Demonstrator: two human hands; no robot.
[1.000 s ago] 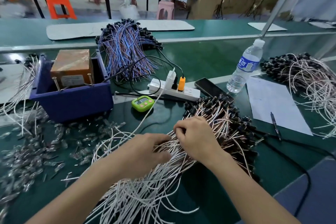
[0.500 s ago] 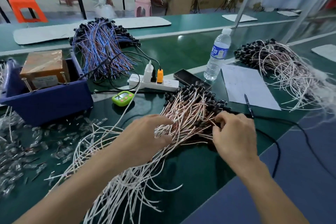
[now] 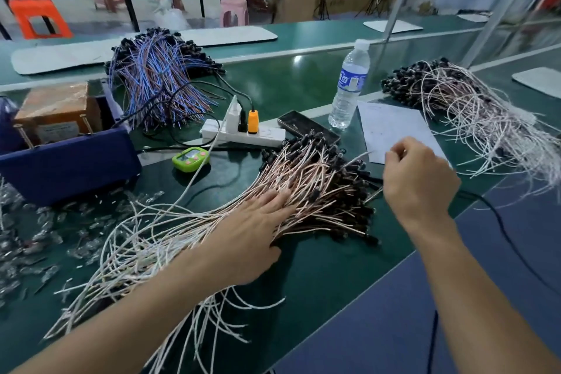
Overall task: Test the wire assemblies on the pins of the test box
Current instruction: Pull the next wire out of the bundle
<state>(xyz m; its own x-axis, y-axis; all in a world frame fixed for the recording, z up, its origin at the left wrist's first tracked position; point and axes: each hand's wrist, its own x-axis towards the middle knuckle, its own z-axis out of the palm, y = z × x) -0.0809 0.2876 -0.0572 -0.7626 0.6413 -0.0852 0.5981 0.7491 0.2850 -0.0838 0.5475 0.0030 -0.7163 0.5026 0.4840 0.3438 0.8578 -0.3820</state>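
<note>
A big bundle of pink-white wire assemblies (image 3: 303,179) with black connectors lies on the green bench in front of me. My left hand (image 3: 252,231) presses flat on its middle, fingers straight. My right hand (image 3: 419,182) is raised just right of the bundle's connector end, fingers curled and pinching a thin wire drawn from the bundle. The test box (image 3: 57,106), brown with upright metal pins, sits in a blue bin (image 3: 69,161) at the far left, away from both hands.
A blue-purple wire pile (image 3: 158,79) lies behind, another pale wire pile (image 3: 473,112) at the right. A power strip (image 3: 243,135), green timer (image 3: 190,158), phone (image 3: 306,126), water bottle (image 3: 349,85) and paper sheet (image 3: 391,130) are between them. Clear plastic bits (image 3: 30,237) litter the left.
My right hand left the bundle's connectors and rose up to the right. My left hand uncurled and now lies flat on the wires. The view swung right.
</note>
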